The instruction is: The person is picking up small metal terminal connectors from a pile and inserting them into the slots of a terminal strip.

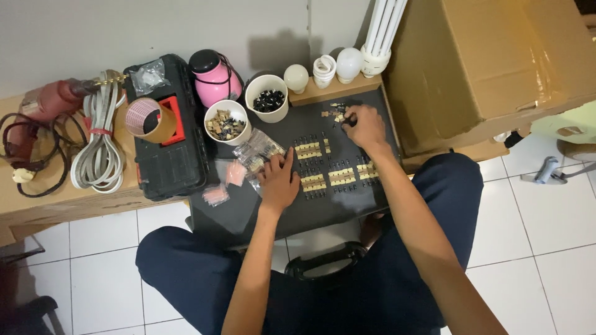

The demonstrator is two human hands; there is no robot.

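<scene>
On the black board (347,205), two hands sort parts, beside two white cups (267,97).

The person wears dark navy trousers, and both forearms and 2 hands are bare, without sleeves.

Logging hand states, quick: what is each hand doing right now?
Left hand: resting on the dark tray; grip cannot be told.
Right hand: fingers pinched at small parts; holding one cannot be told.
</scene>
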